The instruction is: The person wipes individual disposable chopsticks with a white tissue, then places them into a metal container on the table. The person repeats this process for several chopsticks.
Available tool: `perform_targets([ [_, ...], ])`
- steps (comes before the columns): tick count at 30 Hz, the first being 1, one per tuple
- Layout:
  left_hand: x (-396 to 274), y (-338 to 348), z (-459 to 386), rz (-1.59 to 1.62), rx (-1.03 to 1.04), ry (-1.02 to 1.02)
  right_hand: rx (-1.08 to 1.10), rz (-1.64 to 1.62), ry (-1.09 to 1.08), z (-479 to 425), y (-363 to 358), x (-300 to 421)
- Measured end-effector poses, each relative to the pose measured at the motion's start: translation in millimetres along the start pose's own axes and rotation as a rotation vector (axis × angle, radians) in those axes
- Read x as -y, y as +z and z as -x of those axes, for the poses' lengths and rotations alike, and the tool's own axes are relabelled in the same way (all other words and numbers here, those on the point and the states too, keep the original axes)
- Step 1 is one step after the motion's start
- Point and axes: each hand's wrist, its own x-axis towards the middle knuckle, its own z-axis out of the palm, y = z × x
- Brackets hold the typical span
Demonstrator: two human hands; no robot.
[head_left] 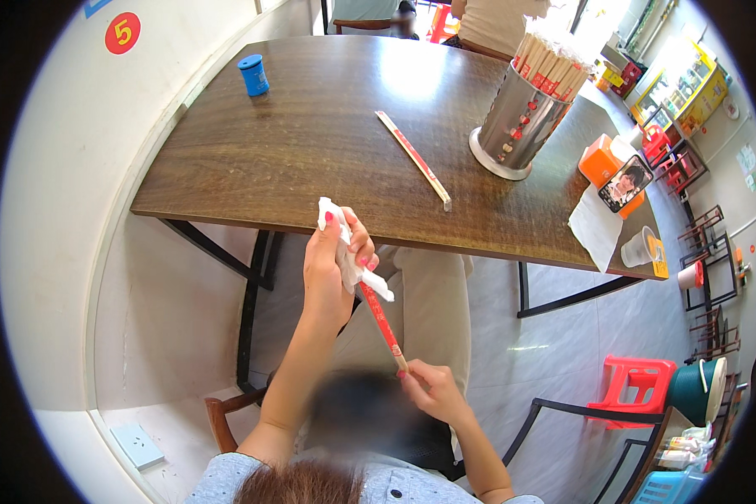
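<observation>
My left hand [327,271] grips a crumpled white tissue [351,272] just off the near table edge, thumb up. A pack of disposable chopsticks in a red-printed wrapper [381,320] slants down from under the tissue, its upper end hidden there. At its lower end, the pack is pinched between the thumb and fingers of my right hand [436,389], above my lap. Another wrapped pair of chopsticks [414,157] lies on the brown wooden table [277,151]. Farther right, a steel canister [520,123] stands full of wrapped chopsticks [551,63].
A blue toothpick holder [254,75] stands far left. On the right are an orange tissue box [600,157], a phone [625,183] leaning on it, a white napkin [595,227] and a clear plastic cup [639,247]. A red plastic stool [633,387] sits on the floor.
</observation>
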Motion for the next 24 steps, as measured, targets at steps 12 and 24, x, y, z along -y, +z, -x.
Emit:
perform_targets([
  [12, 0, 6, 5, 0.022, 0.122, -0.040, -0.009, 0.053, -0.168, -3, 10, 7],
  [24, 16, 13, 13, 0.014, 0.251, -0.126, -0.038, 0.030, -0.132, -11, 1, 5],
])
